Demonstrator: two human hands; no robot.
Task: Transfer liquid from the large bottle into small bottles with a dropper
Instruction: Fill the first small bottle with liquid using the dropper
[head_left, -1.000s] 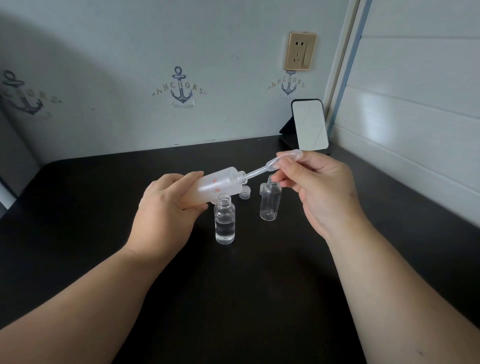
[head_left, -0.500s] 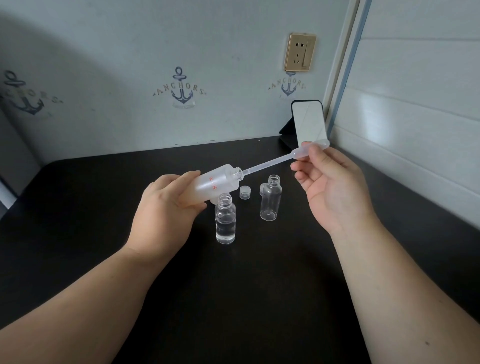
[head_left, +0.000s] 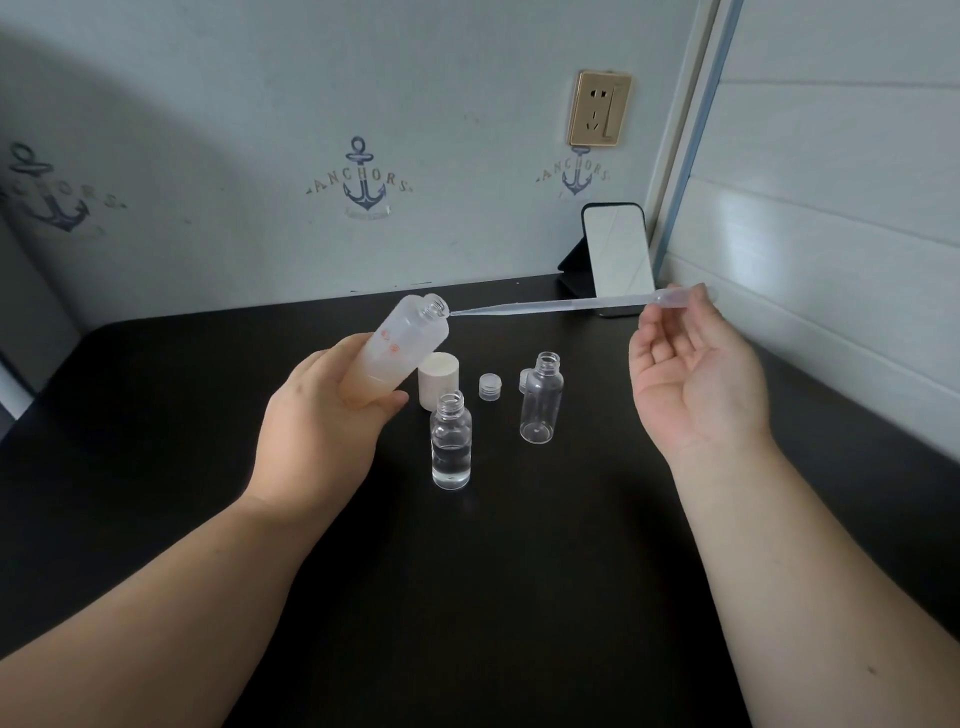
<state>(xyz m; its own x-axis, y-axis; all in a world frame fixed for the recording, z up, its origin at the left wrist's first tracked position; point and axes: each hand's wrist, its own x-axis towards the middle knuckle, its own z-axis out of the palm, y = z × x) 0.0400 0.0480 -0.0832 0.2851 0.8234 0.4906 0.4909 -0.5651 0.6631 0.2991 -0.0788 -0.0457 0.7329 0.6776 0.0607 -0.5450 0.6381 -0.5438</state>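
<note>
- We work over a black table (head_left: 519, 597) set against a wall with anchor prints.
- Our left hand (head_left: 322, 431) grips the frosted large bottle (head_left: 402, 348) round its lower body — the bottle is lifted off the table and tilted, its open neck pointing up and to the right.
- Our right hand (head_left: 696, 384) is palm up, its fingertips pinching the bulb end of the dropper (head_left: 561, 305), which lies nearly level with its tip just at the large bottle's mouth.
- A phone (head_left: 617, 257) leans upright at the far right, by the wall.
- A small bottle with liquid (head_left: 451, 441) stands open near the middle.
- An empty small bottle (head_left: 541, 400) stands to its right, apart from it.
- A white cap (head_left: 439, 378) stands behind the filled one — just right of our left hand.
- A small clear cap (head_left: 490, 387) lies between the white cap and the empty bottle.
</note>
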